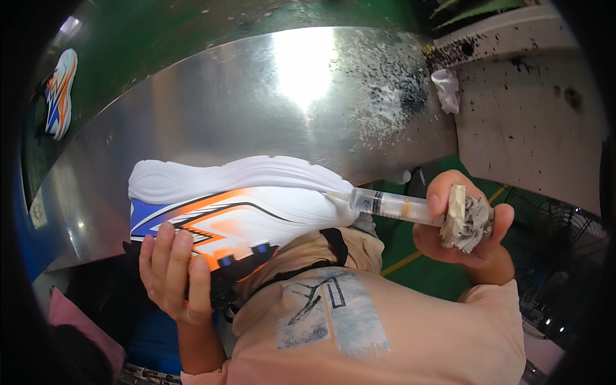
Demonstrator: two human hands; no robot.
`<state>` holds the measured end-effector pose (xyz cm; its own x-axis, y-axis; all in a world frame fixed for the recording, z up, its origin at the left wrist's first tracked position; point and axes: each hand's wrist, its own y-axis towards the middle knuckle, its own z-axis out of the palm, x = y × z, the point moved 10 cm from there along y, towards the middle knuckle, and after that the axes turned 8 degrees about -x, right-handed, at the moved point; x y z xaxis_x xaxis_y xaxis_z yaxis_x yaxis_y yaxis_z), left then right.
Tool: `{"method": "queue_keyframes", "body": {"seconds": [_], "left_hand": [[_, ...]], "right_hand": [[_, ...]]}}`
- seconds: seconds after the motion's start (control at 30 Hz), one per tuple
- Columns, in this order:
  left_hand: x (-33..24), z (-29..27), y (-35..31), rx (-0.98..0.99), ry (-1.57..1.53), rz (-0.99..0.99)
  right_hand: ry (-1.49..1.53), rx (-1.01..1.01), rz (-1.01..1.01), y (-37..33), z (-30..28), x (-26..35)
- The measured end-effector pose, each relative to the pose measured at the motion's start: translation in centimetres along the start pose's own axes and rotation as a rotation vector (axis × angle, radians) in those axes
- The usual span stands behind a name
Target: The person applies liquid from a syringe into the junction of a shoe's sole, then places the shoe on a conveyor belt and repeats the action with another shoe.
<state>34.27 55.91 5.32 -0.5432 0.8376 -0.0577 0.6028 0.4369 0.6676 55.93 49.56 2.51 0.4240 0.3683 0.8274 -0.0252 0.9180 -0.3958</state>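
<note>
A white sports shoe (282, 205) with orange, blue and black markings lies on its side in the air, its thick white sole (231, 174) toward the far side. My left hand (173, 269) grips it around the black collar, fingers spread over the upper. A clear syringe (398, 205) is in my right hand (462, 224), its tip at the seam between sole and upper near the toe. A crumpled greyish wad (467, 221) sits in the same hand, by the syringe's rear end. The plunger is mostly hidden by the fingers.
Beyond the shoe stretches a shiny metal table (212, 96), with dark and white specks (391, 96) at its right. A crumpled white tissue (446, 90) lies at its right edge, beside a stained pale panel (526, 109). Another similar shoe (61, 96) stands at far left.
</note>
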Motion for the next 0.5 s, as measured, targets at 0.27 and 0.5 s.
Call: {"method": "queue_keyframes", "body": {"seconds": [0.27,0.5], "left_hand": [[0.9,-0.7,2.0,0.042,0.019,0.048],[1.9,-1.0,4.1,0.092,0.002,0.028]], "right_hand": [[0.294,-0.039,-0.160,-0.3,-0.2,-2.2],[0.355,-0.103,-0.199,-0.1,1.1,-2.4]]}}
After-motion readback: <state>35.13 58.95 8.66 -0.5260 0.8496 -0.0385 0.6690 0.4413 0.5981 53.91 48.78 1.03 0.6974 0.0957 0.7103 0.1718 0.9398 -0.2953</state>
